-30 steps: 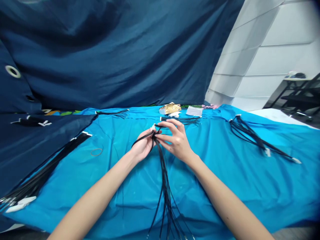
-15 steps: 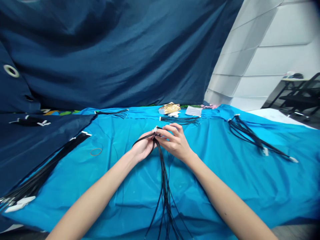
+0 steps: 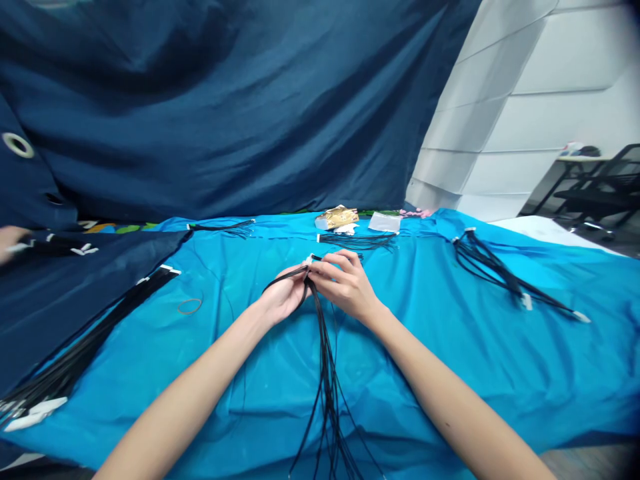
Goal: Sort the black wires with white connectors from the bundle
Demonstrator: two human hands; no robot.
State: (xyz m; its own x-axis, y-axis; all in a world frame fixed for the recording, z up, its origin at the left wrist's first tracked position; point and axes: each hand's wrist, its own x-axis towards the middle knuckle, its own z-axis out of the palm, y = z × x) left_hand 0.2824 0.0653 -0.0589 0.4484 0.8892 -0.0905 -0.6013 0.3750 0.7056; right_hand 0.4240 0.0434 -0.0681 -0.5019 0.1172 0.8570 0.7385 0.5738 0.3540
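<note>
Head view: black wires [image 3: 326, 371] trail nearward from the white connector [image 3: 309, 259].

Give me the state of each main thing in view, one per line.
Black wires: held near top, lower ends hanging spread
White connector: raised, partly covered by fingers
Left hand: curled around the wires
Right hand: fingers bent at connector, exact grip hidden
Right-side bundle: lying loosely
Left-side bundle: lying gathered
Gold wrapper: crumpled
Blue sheet: wrinkled
Navy curtain: hanging in folds
</note>
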